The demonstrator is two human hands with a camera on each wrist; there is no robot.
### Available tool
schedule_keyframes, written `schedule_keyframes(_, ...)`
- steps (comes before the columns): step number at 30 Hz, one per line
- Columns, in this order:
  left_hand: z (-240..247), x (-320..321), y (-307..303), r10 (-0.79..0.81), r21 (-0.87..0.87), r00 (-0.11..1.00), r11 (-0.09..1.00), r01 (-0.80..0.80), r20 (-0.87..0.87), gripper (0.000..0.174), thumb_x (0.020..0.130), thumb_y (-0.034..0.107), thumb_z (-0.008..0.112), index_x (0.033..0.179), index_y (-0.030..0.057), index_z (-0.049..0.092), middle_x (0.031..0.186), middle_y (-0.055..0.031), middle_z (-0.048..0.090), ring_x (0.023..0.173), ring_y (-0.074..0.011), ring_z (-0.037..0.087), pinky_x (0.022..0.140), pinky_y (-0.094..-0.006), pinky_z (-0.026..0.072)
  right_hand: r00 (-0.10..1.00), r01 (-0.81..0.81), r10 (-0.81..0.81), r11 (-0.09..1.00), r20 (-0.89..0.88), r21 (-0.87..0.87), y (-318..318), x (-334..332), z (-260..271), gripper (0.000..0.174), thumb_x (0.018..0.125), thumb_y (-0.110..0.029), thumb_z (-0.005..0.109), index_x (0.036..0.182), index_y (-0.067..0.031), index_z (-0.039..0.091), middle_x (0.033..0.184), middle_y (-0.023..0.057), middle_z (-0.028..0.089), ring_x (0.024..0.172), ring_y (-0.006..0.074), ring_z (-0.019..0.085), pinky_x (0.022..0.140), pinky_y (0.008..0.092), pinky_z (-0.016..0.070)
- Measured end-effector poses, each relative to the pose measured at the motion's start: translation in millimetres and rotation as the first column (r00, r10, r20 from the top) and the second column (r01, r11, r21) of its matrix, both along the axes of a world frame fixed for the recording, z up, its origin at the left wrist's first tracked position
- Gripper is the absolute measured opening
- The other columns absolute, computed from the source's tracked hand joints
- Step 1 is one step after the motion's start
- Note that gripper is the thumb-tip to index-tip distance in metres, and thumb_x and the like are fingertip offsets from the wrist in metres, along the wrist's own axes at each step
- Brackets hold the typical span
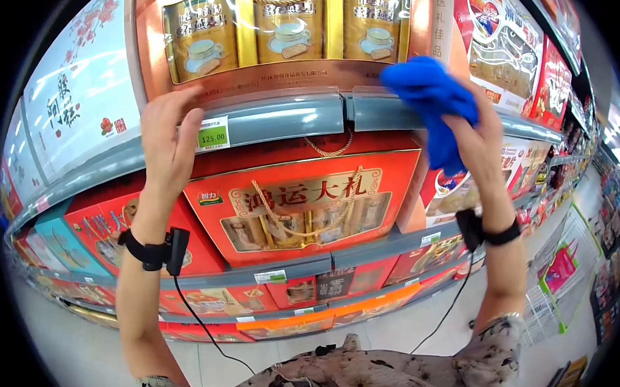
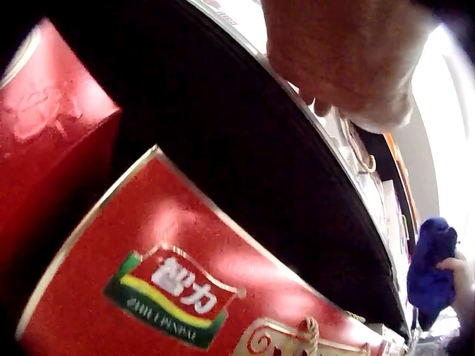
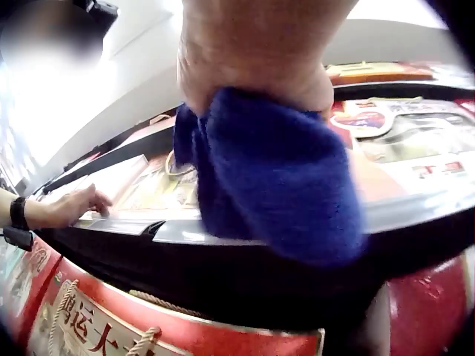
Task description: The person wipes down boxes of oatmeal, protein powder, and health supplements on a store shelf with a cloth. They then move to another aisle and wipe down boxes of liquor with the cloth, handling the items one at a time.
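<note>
Our right grip [image 1: 477,134] pinches a blue cloth [image 1: 433,99] between thumb and fingers; the cloth bunches just ahead of it and hangs down before the shelf edge [image 1: 278,116]. Whether it touches the edge we cannot tell. Our left grip [image 1: 167,137] holds nothing: its fingers lie loosely extended at the same edge, just beside a green price tag [image 1: 213,133]. To handle this well, we judge, we should fold the cloth flat under the right fingers, press evenly along the edge, ease over the joint [image 1: 347,107] between the grips, and keep loose folds off the tag. We count one cloth, one tag beside the left grip, one red gift box [image 1: 306,203] with a rope handle below and between the grips, and three gold packs [image 1: 288,36] showing above, beyond them.
</note>
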State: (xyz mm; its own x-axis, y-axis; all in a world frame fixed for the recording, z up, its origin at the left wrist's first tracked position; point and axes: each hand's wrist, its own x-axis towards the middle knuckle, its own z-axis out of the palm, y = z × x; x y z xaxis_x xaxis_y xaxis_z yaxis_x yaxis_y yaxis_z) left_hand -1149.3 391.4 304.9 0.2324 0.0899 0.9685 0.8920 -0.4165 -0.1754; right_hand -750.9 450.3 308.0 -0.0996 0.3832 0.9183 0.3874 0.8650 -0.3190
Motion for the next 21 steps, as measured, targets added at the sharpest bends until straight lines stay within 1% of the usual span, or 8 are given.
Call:
schedule_keyframes(2,-24.0,4.3,-19.0,0.041,0.073,0.997,0.996,-0.045,0.067,0.018,0.087,0.011,0.056,0.103,0.0026,0.059,0.100,-0.0127,0.058,0.102,-0.0289,0.052,0.093,-0.0380,0.0369,0.936,0.097,-0.072,0.994,-0.344,0.054,-11.6,3.9,-48.7,0.048,0.080,0.000,0.061,0.127,0.0014,0.047,0.114,0.0127,0.059,0.104,0.0200,0.057,0.092,0.0325,0.0449)
schedule_keyframes(3,-48.4,-0.9,-22.3,-0.023,0.105,0.994,0.994,0.012,0.105,0.020,0.086,0.009,0.058,0.105,0.0025,0.058,0.102,-0.0133,0.057,0.102,-0.0305,0.051,0.093,-0.0395,0.0370,0.922,0.155,-0.120,0.986,-0.369,0.066,2.7,15.1,-87.1,0.052,0.079,0.001,0.062,0.128,0.0014,0.045,0.115,0.0127,0.058,0.103,0.0207,0.057,0.092,0.0338,0.0443)
schedule_keyframes(5,-91.4,0.4,-28.3,-0.023,0.085,0.992,0.996,0.013,0.122,0.026,0.083,0.006,0.061,0.108,0.0025,0.056,0.107,-0.0147,0.055,0.104,-0.0329,0.050,0.093,-0.0423,0.0368,0.970,0.217,-0.214,0.976,-0.117,0.017,4.7,17.4,-122.5,0.051,0.076,0.002,0.065,0.124,-0.0013,0.049,0.111,0.0145,0.058,0.101,0.0243,0.057,0.088,0.0342,0.0451)
schedule_keyframes(9,-144.9,4.9,-20.8,0.145,-0.199,0.949,0.976,-0.091,0.279,0.043,0.083,0.013,0.065,0.121,-0.0005,0.050,0.124,-0.0195,0.049,0.118,-0.0363,0.042,0.101,-0.0452,0.0326,0.940,0.337,-0.341,0.931,0.008,0.139,29.9,12.5,-118.9,0.046,0.076,-0.002,0.064,0.121,-0.0032,0.052,0.110,0.0174,0.056,0.097,0.0334,0.057,0.089,0.0394,0.0435)
schedule_keyframes(11,-140.7,8.9,-20.4,0.228,-0.231,0.940,0.958,-0.170,0.255,0.048,0.084,0.014,0.064,0.126,-0.0010,0.047,0.129,-0.0204,0.046,0.122,-0.0373,0.040,0.103,-0.0458,0.0306,0.812,0.536,-0.567,0.819,0.139,0.206,25.8,-3.1,-100.7,0.042,0.079,-0.013,0.066,0.119,-0.0046,0.055,0.108,0.0174,0.058,0.098,0.0349,0.056,0.088,0.0441,0.0423)
schedule_keyframes(14,-139.9,12.9,-17.4,0.318,-0.272,0.918,0.929,-0.251,0.237,0.060,0.085,0.019,0.064,0.135,-0.0015,0.040,0.141,-0.0210,0.038,0.129,-0.0398,0.033,0.107,-0.0470,0.0258,0.712,0.625,-0.620,0.774,0.330,0.107,29.8,-34.5,-91.5,0.041,0.080,-0.025,0.065,0.116,-0.0062,0.058,0.103,0.0158,0.059,0.099,0.0335,0.057,0.087,0.0474,0.0418)
schedule_keyframes(15,-139.8,13.5,-15.3,0.359,-0.253,0.917,0.916,-0.311,0.171,0.059,0.086,0.019,0.063,0.137,-0.0003,0.039,0.142,-0.0200,0.038,0.130,-0.0386,0.031,0.108,-0.0464,0.0249,0.658,0.634,-0.674,0.736,0.336,0.236,29.0,-44.1,-86.8,0.035,0.084,-0.027,0.061,0.112,-0.0073,0.058,0.096,0.0127,0.059,0.094,0.0312,0.057,0.082,0.0455,0.0415)
schedule_keyframes(21,-137.2,18.7,-12.1,0.356,-0.237,0.917,0.920,-0.311,0.181,0.050,0.086,0.015,0.061,0.130,0.0001,0.043,0.134,-0.0172,0.044,0.132,-0.0390,0.029,0.109,-0.0456,0.0230,0.722,0.318,-0.386,0.922,0.574,0.220,-10.0,-170.5,-75.6,0.031,0.077,-0.031,0.067,0.098,-0.0102,0.057,0.086,0.0103,0.058,0.084,0.0265,0.059,0.076,0.0465,0.0411)
